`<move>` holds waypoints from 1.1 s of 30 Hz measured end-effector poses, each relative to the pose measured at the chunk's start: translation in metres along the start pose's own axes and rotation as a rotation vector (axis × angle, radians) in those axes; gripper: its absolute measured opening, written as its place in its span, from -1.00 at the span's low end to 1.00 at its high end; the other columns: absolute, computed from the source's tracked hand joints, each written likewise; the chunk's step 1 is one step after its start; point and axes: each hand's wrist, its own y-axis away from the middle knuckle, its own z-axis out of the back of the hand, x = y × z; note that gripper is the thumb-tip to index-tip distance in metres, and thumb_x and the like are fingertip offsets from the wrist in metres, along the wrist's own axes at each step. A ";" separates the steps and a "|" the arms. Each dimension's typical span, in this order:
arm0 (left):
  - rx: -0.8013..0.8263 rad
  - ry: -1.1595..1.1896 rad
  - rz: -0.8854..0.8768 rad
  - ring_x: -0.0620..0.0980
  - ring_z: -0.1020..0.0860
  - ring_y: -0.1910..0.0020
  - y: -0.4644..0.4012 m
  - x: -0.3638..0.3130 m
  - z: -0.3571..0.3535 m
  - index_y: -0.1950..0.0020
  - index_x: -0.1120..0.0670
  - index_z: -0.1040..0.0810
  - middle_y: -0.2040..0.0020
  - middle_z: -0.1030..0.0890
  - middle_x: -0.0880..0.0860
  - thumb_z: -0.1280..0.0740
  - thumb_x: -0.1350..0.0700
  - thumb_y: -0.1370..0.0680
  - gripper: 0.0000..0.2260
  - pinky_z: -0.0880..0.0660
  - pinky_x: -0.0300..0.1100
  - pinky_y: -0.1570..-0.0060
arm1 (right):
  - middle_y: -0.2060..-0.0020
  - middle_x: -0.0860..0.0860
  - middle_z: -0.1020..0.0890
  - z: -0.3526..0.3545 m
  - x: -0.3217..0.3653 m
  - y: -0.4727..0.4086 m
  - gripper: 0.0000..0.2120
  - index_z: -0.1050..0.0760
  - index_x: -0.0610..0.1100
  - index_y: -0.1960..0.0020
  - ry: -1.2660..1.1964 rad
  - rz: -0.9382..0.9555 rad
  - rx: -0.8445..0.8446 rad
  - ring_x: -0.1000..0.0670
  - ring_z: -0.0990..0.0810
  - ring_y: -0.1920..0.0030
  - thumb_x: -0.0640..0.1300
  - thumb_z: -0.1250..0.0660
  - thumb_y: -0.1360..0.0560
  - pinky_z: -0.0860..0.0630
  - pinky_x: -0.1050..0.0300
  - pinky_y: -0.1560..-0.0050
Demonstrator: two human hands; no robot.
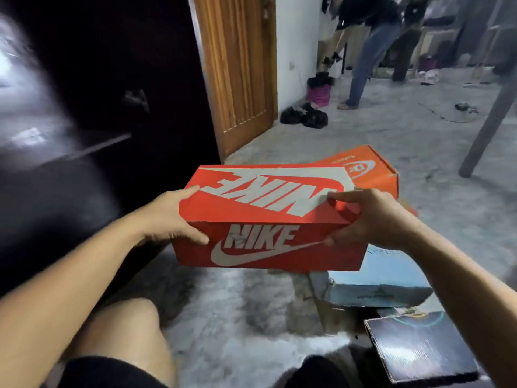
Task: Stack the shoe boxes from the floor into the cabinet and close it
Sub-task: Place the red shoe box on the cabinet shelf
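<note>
Gripping the red shoe box (268, 219) at both short ends, left hand (170, 219) and right hand (363, 219) clasp stiff, probably light cardboard; lid edges look safest.

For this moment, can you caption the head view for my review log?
Both hands, left and right, lift a red shoe box off the floor beside the dark cabinet.

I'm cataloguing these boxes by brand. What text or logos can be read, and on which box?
"NIKE" with swoosh: front side of the red box.
"NIKE", upside down to the camera: lid of the red box.
Orange box: round logo and small print, too blurred to read.
Blue box: faint scrawl, unreadable.
Black box: nothing readable.
</note>
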 end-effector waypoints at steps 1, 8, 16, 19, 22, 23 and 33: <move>-0.018 -0.007 0.044 -0.08 -0.44 -0.26 0.004 0.013 0.011 -0.54 -0.01 -0.20 -0.36 -0.45 -0.06 -0.71 0.04 0.02 0.20 -0.34 -0.25 -0.20 | -0.13 0.01 -0.62 -0.010 0.010 -0.009 -0.08 -0.47 0.10 -0.35 -0.010 0.028 0.030 -0.02 -0.56 -0.12 0.16 -0.66 -0.02 -0.45 0.17 -0.03; -0.096 0.017 0.362 -0.03 -0.49 -0.20 0.024 0.102 0.062 -0.51 -0.01 -0.29 -0.27 -0.53 0.01 -0.67 0.22 -0.14 0.00 -0.38 -0.24 -0.13 | -0.14 0.02 -0.62 -0.095 0.080 -0.070 -0.23 -0.53 0.05 -0.29 -0.084 0.212 0.204 0.01 -0.57 -0.11 0.13 -0.64 -0.11 -0.48 0.17 -0.13; -0.333 0.137 0.630 0.09 -0.50 -0.25 0.005 0.210 0.069 -0.51 0.06 -0.28 -0.31 -0.51 0.14 -0.61 0.37 -0.18 -0.03 -0.42 -0.09 -0.29 | -0.24 -0.03 -0.57 -0.233 0.133 -0.171 -0.21 -0.46 -0.01 -0.37 -0.086 0.291 0.425 -0.06 -0.52 -0.24 0.08 -0.62 -0.20 -0.43 0.08 -0.28; -0.412 0.185 0.697 0.09 -0.51 -0.24 -0.023 0.263 0.069 -0.52 0.06 -0.26 -0.31 -0.52 0.14 -0.60 0.39 -0.19 -0.03 -0.44 -0.07 -0.27 | -0.21 0.00 -0.54 -0.295 0.157 -0.224 -0.28 -0.47 0.11 -0.33 -0.070 0.354 0.468 -0.10 -0.48 -0.26 0.04 -0.60 -0.20 -0.44 0.03 -0.26; -0.492 0.235 0.694 0.10 -0.48 -0.29 -0.031 0.285 0.059 -0.52 0.12 -0.25 -0.37 -0.47 0.15 -0.57 0.43 -0.23 -0.07 -0.43 -0.09 -0.28 | -0.28 -0.03 -0.43 -0.318 0.170 -0.246 -0.25 -0.40 0.12 -0.38 -0.032 0.365 0.483 -0.10 -0.44 -0.28 0.01 -0.58 -0.24 -0.40 0.04 -0.32; -0.519 0.242 0.711 0.10 -0.47 -0.32 -0.043 0.303 0.060 -0.52 0.14 -0.24 -0.39 -0.45 0.16 -0.56 0.44 -0.23 -0.07 -0.41 -0.08 -0.30 | -0.30 -0.04 -0.40 -0.336 0.177 -0.263 -0.24 -0.38 0.11 -0.40 -0.014 0.356 0.487 -0.12 -0.45 -0.28 0.02 -0.57 -0.25 -0.40 0.04 -0.32; -0.687 0.269 0.737 0.17 -0.53 -0.22 -0.130 0.440 0.055 -0.47 0.22 -0.31 -0.29 -0.53 0.19 -0.62 0.33 -0.18 -0.09 -0.46 -0.05 -0.23 | -0.35 -0.09 -0.40 -0.480 0.231 -0.379 -0.33 -0.37 0.05 -0.42 0.068 0.435 0.440 -0.17 -0.48 -0.28 -0.04 -0.50 -0.36 -0.44 0.04 -0.27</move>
